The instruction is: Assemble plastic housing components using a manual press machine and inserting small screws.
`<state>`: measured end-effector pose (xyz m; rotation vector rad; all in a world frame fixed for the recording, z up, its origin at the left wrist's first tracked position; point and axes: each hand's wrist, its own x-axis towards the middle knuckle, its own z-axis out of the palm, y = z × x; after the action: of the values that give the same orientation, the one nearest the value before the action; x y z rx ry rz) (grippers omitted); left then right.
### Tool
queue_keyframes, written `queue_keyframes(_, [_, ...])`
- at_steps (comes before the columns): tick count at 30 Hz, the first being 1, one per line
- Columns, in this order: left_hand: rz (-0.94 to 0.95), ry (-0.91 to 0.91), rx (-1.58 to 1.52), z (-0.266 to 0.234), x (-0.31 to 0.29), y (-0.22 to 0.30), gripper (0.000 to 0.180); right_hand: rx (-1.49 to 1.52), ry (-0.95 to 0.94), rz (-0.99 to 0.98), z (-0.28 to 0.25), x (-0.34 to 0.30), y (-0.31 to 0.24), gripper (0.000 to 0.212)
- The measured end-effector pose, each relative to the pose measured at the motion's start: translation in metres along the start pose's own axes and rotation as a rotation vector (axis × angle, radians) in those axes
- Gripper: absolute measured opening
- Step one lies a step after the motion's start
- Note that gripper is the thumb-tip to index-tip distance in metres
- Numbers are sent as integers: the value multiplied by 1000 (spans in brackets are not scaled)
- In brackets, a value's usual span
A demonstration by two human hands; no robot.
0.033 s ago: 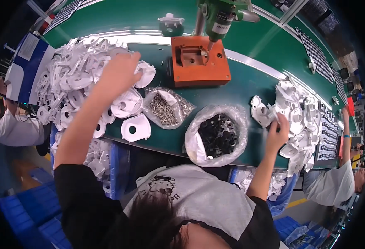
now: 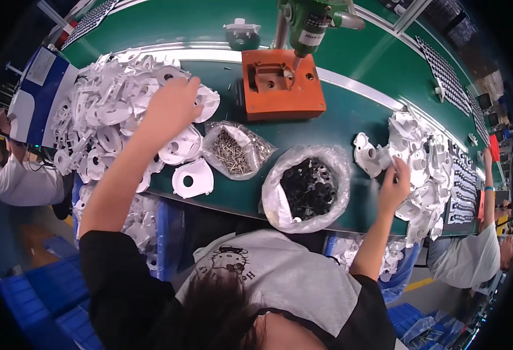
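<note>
My left hand (image 2: 175, 106) is over the heap of white plastic housings (image 2: 113, 111). Its thumb and forefinger are apart, with the tips beside a white cover (image 2: 210, 105); I see nothing held between them. At the right, my right hand (image 2: 395, 185) has its fingers closed on a white plastic part (image 2: 387, 158), partly blurred, at the edge of a second pile of white housings (image 2: 417, 154). A white tubular housing (image 2: 366, 156) lies just left of that hand. Nearer me, a flat white cover with a round hole (image 2: 200, 182) rests by the table edge.
An orange fixture block (image 2: 280, 106) stands under a green press (image 2: 309, 26). Between my arms are a clear bag of screws (image 2: 233, 153) and a bag of black parts (image 2: 306, 224). Blue bins (image 2: 170, 239) with white parts sit below the table edge. Other people work on both sides.
My left hand has come slightly toward me, showing more of a ringed white part behind it. My right hand has shifted only slightly right. The whole view has moved a little.
</note>
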<state>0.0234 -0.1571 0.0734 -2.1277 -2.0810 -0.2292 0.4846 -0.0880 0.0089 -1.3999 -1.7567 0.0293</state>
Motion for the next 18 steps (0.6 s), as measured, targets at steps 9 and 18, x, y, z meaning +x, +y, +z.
queue_keyframes(9, [-147,-46,279,27,1,-4,21,137,-63,141,-19,34,6,17])
queue_keyframes(18, [-164,328,-81,1,-10,12,19,217,5,124,-12,39,5,19])
